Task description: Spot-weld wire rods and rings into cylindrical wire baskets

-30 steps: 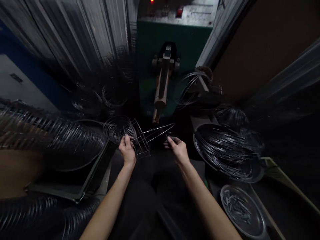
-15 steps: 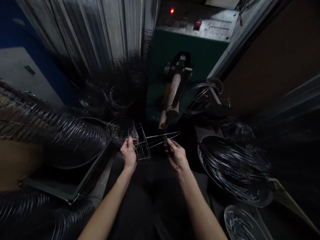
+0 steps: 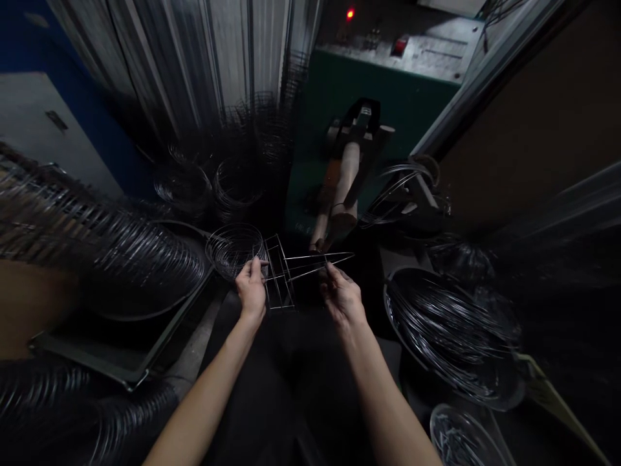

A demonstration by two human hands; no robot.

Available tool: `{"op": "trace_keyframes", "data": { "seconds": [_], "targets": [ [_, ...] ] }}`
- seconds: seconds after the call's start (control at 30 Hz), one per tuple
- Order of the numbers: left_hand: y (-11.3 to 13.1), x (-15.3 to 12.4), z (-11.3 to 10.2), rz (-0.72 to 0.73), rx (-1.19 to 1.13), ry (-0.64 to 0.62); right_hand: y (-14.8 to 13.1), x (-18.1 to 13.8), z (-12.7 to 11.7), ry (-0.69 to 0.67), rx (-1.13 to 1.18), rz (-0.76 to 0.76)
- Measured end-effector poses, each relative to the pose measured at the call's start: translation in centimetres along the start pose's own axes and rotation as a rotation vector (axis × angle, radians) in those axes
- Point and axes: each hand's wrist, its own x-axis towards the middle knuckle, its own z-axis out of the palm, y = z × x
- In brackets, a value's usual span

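My left hand [image 3: 252,291] is closed on the left side of a small wire frame [image 3: 292,278], thumb and finger pinching its thin rods. The frame has a boxy grid at the left and two long wires that run together to a point at the right. My right hand [image 3: 343,295] pinches near those long wires; a short thin piece seems to stand at its fingertips, too small to make out. Just behind the wires sit the tips of the copper-coloured electrode arms [image 3: 317,244] of a green machine [image 3: 330,90], apart from my fingers.
Several coils of wire [image 3: 235,249] stand left of the machine. A stack of wire rings [image 3: 160,252] lies over a pan on a metal tray [image 3: 138,372]. To the right are a basin of cut wires [image 3: 446,336] and a clear bowl of short metal pieces [image 3: 458,440].
The view has turned a little, so the machine sits farther right. The wire frame's pointed end has shifted slightly up and closer to the electrode tips. Both hands keep their grip.
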Motion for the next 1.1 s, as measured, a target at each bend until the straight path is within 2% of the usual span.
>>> {"op": "trace_keyframes", "data": {
  "seconds": [0.33, 0.67, 0.9, 1.0, 1.1],
  "targets": [
    [-0.1, 0.7, 0.2, -0.018, -0.035, -0.044, 0.1, 0.1, 0.3, 0.031, -0.017, 0.011],
    [0.4, 1.0, 0.6, -0.059, -0.042, -0.015, 0.5, 1.0, 0.4, 0.015, 0.007, -0.009],
    [0.4, 0.7, -0.4, -0.052, -0.073, -0.099, 0.6, 0.6, 0.7, 0.007, 0.063, 0.012],
    [0.2, 0.7, -0.2, -0.042, -0.141, -0.078, 0.3, 0.1, 0.0, 0.002, 0.068, 0.014],
    [0.1, 1.0, 0.2, -0.066, -0.184, -0.065, 0.1, -0.3, -1.7, 0.030, 0.072, 0.010]
  ]
}}
